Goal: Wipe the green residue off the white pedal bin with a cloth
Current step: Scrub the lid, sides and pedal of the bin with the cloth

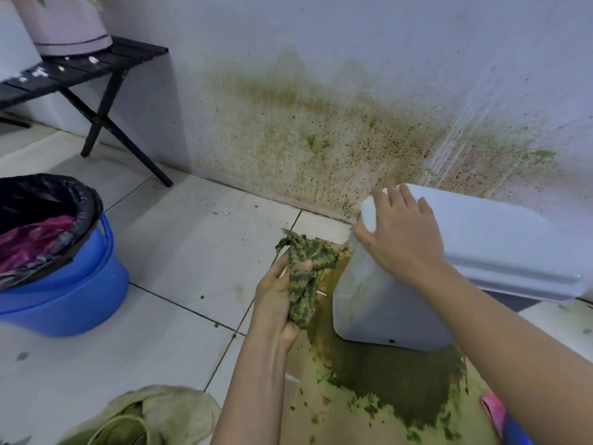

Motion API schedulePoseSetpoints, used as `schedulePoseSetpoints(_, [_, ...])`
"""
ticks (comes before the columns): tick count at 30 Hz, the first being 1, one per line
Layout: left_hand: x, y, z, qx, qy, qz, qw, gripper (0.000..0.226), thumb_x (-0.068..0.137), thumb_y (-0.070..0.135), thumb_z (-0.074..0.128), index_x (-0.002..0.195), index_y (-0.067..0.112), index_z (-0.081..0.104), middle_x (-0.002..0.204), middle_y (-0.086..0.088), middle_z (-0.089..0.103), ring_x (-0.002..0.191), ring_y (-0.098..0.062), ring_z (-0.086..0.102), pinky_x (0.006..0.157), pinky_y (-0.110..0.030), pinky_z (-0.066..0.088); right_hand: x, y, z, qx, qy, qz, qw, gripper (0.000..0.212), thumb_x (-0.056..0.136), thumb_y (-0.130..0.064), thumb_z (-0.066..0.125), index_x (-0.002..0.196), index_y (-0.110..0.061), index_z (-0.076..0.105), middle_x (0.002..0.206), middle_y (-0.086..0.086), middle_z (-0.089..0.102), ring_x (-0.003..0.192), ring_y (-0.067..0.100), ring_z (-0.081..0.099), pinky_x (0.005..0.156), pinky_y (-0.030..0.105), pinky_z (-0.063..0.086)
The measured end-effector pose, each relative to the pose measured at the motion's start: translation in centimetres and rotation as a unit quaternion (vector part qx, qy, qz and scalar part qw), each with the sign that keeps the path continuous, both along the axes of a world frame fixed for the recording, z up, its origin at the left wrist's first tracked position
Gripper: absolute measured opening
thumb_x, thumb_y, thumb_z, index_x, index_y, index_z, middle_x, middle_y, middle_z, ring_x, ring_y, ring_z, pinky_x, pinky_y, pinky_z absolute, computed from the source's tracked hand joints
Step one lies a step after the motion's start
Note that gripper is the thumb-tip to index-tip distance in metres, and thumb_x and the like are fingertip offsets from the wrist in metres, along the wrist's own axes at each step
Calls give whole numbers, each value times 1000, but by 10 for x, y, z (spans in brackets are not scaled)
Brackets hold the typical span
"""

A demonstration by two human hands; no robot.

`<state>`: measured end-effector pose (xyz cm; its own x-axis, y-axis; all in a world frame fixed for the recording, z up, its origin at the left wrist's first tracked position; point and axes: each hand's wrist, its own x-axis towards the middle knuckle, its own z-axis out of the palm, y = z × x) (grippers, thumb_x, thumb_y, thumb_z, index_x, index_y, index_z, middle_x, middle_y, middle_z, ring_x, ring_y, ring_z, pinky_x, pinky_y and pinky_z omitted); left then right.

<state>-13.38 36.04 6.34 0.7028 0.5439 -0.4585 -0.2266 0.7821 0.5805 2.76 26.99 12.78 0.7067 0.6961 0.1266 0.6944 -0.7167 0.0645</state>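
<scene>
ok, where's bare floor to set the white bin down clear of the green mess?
Mostly bare tiles lie between the blue plastic bucket and the left hand, and further back, right of the black folding stand along the wall. Crowded: green sludge on brown cardboard spreads under and before the tilted white pedal bin; a crumpled beige cloth lies bottom left.

The left hand (279, 297) and right hand (401, 232) are bare, like both slender forearms.
</scene>
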Motion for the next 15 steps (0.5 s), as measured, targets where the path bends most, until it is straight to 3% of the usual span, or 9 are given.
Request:
schedulePoseSetpoints(5, [1, -6, 1, 14, -13, -12, 1000, 48, 83, -4, 66, 129, 7, 62, 99, -17, 76, 71, -24, 75, 54, -28, 58, 32, -44, 36, 79, 47, -25, 995, 64, 95, -49, 45, 149, -17, 33, 158, 6, 30, 146, 26, 27, 113, 47, 29])
schedulePoseSetpoints(8, [5, -10, -1, 1, -28, -4, 1000, 51, 78, 2, 67, 129, 10, 63, 97, -14, 76, 72, -23, 75, 54, -29, 58, 46, -74, 53, 98, 75, -50, 991, 61, 95, -45, 48, 149, -23, 31, 157, 0, 32, 138, 26, 37, 99, 43, 39])
schedulePoseSetpoints(11, [15, -21, -1, -38, -39, -26, 998, 38, 88, 13, 61, 126, 9, 64, 98, -15, 76, 78, -25, 76, 57, -31, 60, 59, -100, 58, 126, 91, -99, 983, 54, 94, -45, 45, 144, -29, 34, 150, -2, 39, 125, 28, 49, 87, 40, 40])
schedulePoseSetpoints(15, [45, -49, 4, -62, -62, -86, 992, 40, 84, 33, 61, 112, 8, 74, 112, -18, 73, 98, -31, 73, 78, -42, 62, 74, -129, 65, 189, 95, -157, 965, 39, 92, -48, 45, 129, -35, 43, 133, -5, 54, 107, 26, 59, 83, 39, 41])
